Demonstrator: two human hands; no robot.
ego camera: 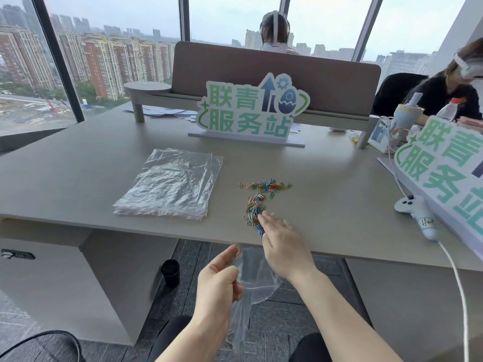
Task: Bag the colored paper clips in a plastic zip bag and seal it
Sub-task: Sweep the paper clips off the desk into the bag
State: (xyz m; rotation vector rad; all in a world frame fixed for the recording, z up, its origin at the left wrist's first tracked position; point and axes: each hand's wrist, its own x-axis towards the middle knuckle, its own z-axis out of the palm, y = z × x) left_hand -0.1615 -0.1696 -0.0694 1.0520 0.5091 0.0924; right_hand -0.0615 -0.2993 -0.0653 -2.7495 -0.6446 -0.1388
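Observation:
Colored paper clips (pixel 261 197) lie scattered in a trail on the grey table (pixel 78 184), from mid-table down to its front edge. My right hand (pixel 283 246) rests flat on the near end of the trail at the table's edge, fingers spread, some blue clips under its fingertips. My left hand (pixel 218 280) pinches the rim of a clear plastic zip bag (pixel 257 286) just below the table edge, under the right hand. The bag hangs down and its mouth looks open.
A stack of spare clear zip bags (pixel 170 186) lies left of the clips. A green-lettered sign (pixel 251 111) stands behind, another sign (pixel 444 173) at right beside a white controller (pixel 415 215) with its cable. Two people sit beyond the divider and at right.

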